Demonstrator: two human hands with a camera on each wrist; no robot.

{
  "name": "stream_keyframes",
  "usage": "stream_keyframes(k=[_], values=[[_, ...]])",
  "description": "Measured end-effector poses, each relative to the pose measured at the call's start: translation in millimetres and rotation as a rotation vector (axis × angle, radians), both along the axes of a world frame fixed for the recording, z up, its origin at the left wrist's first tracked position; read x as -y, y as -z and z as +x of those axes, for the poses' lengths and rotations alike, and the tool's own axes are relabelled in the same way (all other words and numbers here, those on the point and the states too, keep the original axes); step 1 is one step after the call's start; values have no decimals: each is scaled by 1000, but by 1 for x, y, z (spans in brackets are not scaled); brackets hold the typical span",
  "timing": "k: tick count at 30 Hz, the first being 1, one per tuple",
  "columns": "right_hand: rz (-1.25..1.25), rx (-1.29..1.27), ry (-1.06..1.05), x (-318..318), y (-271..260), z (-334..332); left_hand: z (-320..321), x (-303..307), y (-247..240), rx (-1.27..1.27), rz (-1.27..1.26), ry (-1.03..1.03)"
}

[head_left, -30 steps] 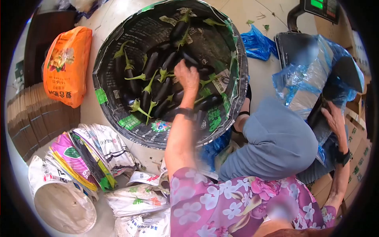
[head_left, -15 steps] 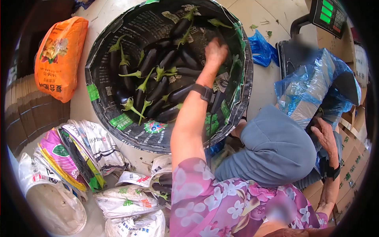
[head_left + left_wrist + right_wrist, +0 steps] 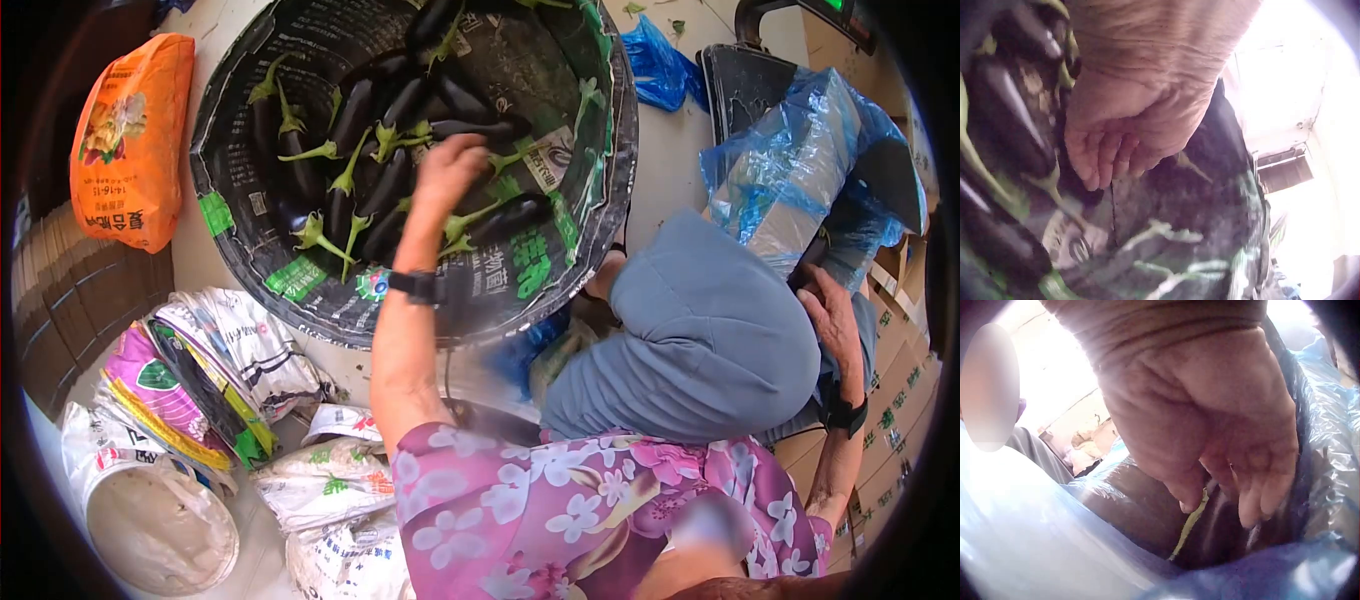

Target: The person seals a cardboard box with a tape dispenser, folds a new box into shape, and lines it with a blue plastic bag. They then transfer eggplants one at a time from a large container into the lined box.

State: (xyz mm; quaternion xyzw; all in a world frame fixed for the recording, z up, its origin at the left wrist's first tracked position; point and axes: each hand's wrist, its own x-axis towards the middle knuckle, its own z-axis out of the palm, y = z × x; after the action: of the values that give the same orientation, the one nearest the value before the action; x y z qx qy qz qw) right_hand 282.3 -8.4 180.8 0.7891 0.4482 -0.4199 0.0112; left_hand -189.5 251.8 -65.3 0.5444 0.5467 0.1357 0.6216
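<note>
Dark purple eggplants with green stems lie across a large round tub lined with black printed film. Over them, my left hand reaches in near the tub's middle, fingertips close to one lying eggplant. In the left wrist view that hand has loosely bent fingers, and nothing shows in its palm. My right hand is at the mouth of a clear blue plastic bag. Its extended fingers and thumb lie spread over an eggplant inside the bag.
A platform scale stands behind the bag. An orange sack and stacked flat cardboard are on the left. Folded printed sacks and a white bucket lie nearer. A crumpled blue bag is beside the tub.
My left hand moved from the tub's middle toward its right side, then back left and nearer. The right hand has shifted slightly at the bag. The head view has tilted a little.
</note>
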Motion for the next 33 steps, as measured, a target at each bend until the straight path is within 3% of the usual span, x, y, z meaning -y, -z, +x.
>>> stream_keyframes(k=[3,5,8,12,15,20,23,25,26,28,30,31,32,33], values=[[60,22,-91,7,10,4,-45,9,-18,-197,169,-98],[53,16,-105,4,10,2,-59,29,-14,-283,180,13],[59,4,-128,0,11,-1,-28,60,-16,-401,358,384],[75,11,-112,1,8,-3,10,52,12,-439,627,381],[169,114,-196,13,4,0,10,34,31,-861,479,416],[119,82,-122,21,6,3,7,44,52,-904,771,518],[113,60,-91,19,1,1,23,41,-5,-759,780,488],[111,42,-45,12,1,-4,34,33,-39,-463,808,165],[188,27,-2,10,3,-5,42,32,-66,-463,814,168],[274,23,46,-3,-6,-11,61,32,-118,-46,306,-142],[264,-91,101,-34,-31,-32,74,34,-132,349,129,-331],[302,-123,88,-42,-36,-36,90,36,-164,569,-89,-452],[312,-117,93,-48,-40,-40,97,36,-169,576,-84,-443],[327,-216,158,-54,-43,-44,101,36,-173,746,-237,-533]])
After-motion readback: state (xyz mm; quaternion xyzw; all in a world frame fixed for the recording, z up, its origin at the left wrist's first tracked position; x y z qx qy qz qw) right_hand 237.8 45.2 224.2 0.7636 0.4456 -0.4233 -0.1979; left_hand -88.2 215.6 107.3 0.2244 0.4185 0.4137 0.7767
